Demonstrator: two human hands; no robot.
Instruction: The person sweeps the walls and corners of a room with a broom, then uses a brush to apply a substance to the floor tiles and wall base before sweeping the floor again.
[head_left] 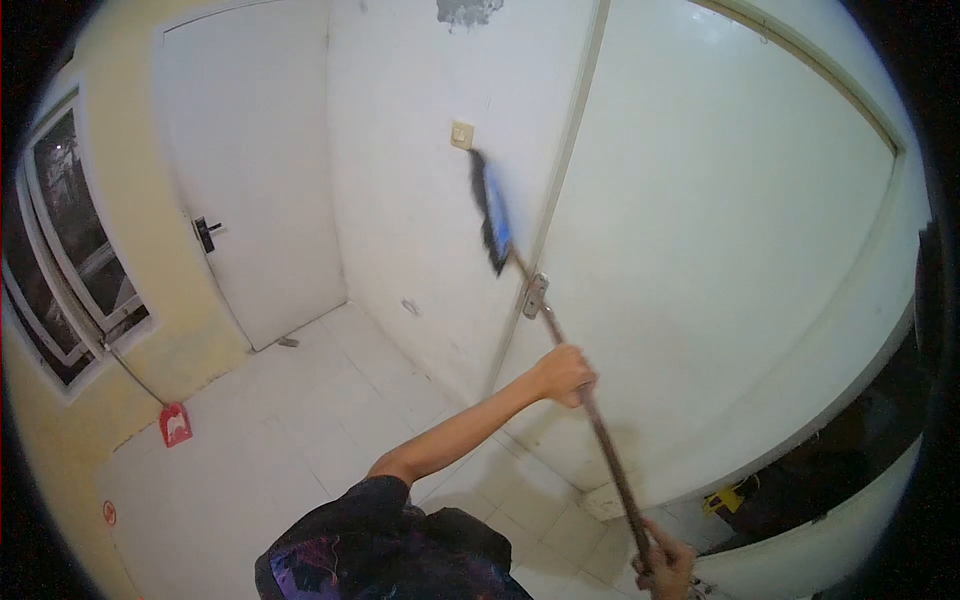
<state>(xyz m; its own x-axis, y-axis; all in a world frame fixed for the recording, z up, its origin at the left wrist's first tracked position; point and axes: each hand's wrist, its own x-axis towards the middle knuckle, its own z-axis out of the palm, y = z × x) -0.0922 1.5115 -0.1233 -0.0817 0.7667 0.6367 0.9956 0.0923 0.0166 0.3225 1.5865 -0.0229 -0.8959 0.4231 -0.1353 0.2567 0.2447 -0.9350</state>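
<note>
A broom [497, 210] with a blue head and dark bristles is raised against the white wall, its head slightly blurred. Its bristles reach up to just below the light switch [461, 135]. My left hand [567, 376] is wrapped round the middle of the brown handle, in front of the large pale door [720, 240]. Lower down, my right hand [668, 562] grips the handle near its end. The handle passes over the metal door lock [536, 296] in this view.
A second white door [250, 170] with a black handle stands at the left. Beside the yellow wall a red dustpan [175, 425] rests on the tiled floor [280, 430]. A barred window [75, 230] is at far left. Something yellow [728, 497] lies in the dark area at lower right.
</note>
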